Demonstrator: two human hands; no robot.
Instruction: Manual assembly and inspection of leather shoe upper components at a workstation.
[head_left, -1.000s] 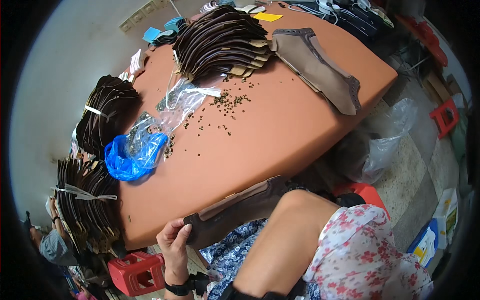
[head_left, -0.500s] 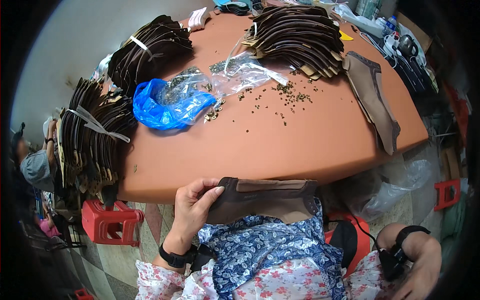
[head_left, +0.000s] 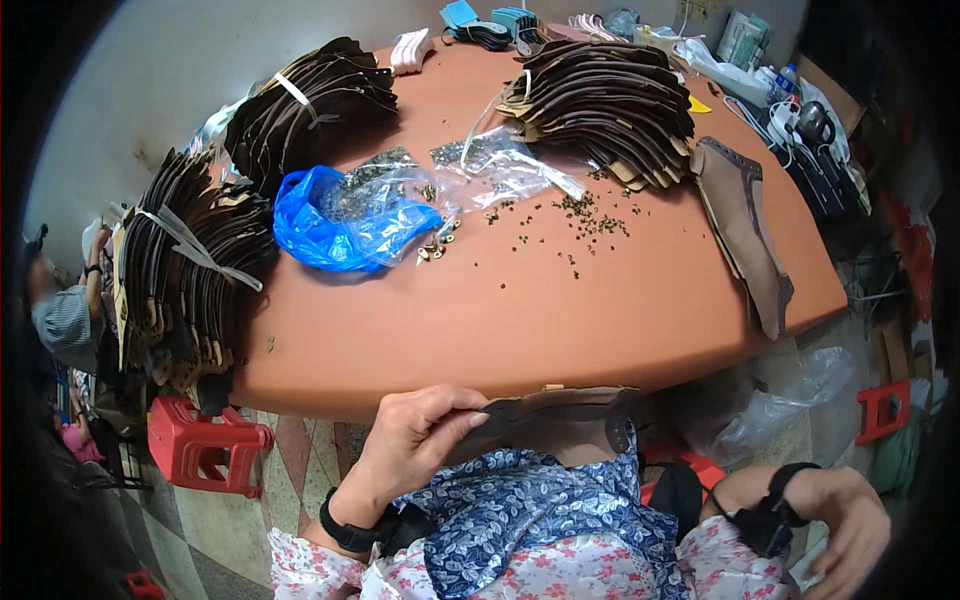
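My left hand (head_left: 425, 430) pinches the left end of a brown shoe-upper piece (head_left: 575, 425) between thumb and fingers. The piece is held over my lap, just in front of the table's near edge, with a row of small holes along its right end. My right hand (head_left: 850, 525) hangs low at the right, beside my floral sleeve. Its fingers are loosely bent and a little blurred, and no object shows in them. A similar brown upper piece (head_left: 745, 235) lies along the right side of the table.
The orange-brown table (head_left: 400, 340) bears tied stacks of dark uppers (head_left: 180, 270), (head_left: 310, 105), (head_left: 600, 110). Small metal eyelets (head_left: 590, 215) lie scattered near a blue plastic bag (head_left: 310, 225) and clear bags (head_left: 490, 160). Red stools (head_left: 205, 445) stand on the floor; a person (head_left: 65, 320) is at far left.
My left hand and the upper piece have shifted slightly right and lower in view, and the piece has tilted. My right hand has risen a little. The whole view has shifted slightly.
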